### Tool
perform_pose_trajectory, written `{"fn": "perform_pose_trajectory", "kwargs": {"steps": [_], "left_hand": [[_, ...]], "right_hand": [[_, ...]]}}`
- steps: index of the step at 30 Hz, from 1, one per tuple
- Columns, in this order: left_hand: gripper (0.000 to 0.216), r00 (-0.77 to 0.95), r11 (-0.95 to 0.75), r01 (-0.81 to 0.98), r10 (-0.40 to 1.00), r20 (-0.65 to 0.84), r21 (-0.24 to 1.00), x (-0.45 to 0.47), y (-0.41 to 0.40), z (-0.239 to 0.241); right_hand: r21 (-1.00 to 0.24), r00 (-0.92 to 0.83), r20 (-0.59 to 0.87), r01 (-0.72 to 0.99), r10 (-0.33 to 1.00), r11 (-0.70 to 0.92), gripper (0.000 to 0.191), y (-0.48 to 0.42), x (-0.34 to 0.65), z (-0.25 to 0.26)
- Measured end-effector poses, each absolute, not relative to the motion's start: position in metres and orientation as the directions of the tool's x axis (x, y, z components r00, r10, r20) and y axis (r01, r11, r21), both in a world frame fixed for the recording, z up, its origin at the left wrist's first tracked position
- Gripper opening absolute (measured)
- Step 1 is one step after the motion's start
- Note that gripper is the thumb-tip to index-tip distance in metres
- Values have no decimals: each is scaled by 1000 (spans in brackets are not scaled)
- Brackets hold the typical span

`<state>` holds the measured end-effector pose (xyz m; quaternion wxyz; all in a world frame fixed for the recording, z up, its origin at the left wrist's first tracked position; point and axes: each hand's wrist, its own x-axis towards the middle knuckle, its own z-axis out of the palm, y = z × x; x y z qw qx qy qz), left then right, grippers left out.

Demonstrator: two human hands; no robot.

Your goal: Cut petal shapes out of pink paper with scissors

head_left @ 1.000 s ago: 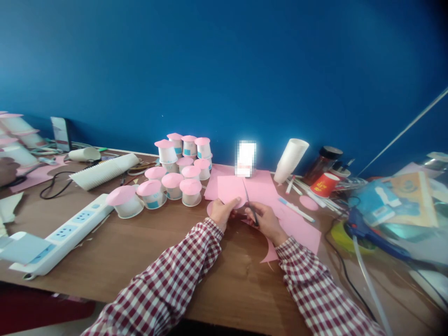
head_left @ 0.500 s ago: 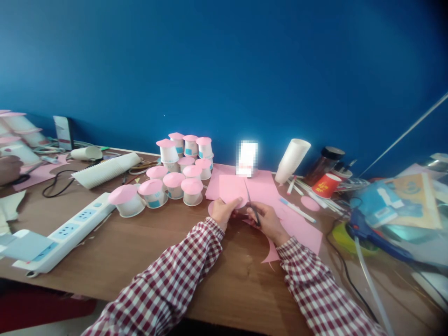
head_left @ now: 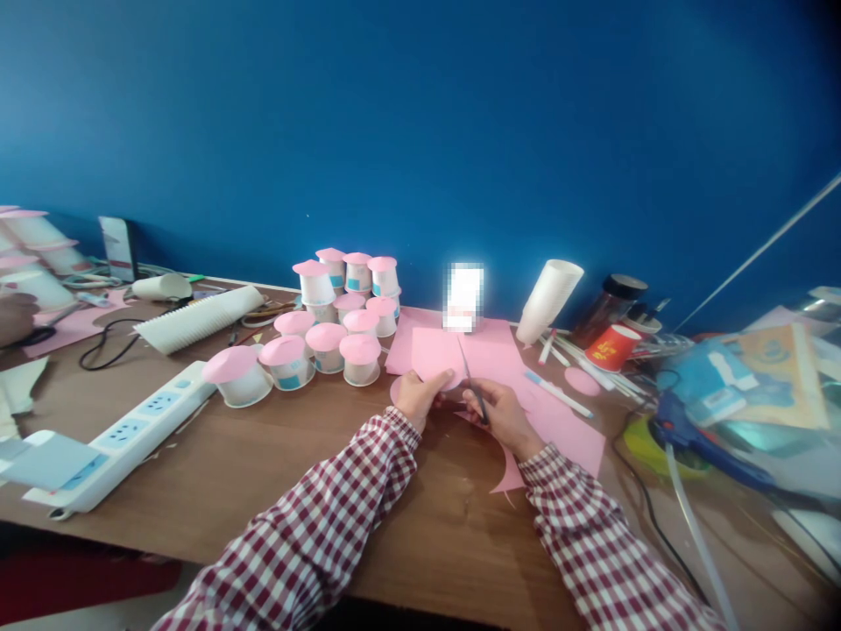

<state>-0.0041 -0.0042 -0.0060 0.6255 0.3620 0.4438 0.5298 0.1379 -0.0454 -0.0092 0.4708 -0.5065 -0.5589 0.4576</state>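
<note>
Left hand [head_left: 420, 399] partly hidden; screen [head_left: 463, 298] pixelated

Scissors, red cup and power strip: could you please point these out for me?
Scissors [head_left: 484, 409], head view: dark handle.
Red cup [head_left: 613, 349], head view: side wall.
Power strip [head_left: 142, 417], head view: socket face.

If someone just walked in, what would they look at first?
Probably the big blue wall filling the top, with a glowing, blurred white patch low in the middle. Next, maybe the white cups with pink tops, some stacked, left of the middle. Then the two hands in front: the left hand holds pink paper, and the right hand holds scissors against it.
</note>
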Motion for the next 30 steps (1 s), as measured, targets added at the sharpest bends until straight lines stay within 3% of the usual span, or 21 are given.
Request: {"fn": "perform_pose_trajectory", "kwargs": {"steps": [30], "left_hand": [[27,-3,160,-335,985,-171,928,-4,-3,-6]], "right_hand": [[-990,-49,33,135,998,40,44,-46,137,-9]]}}
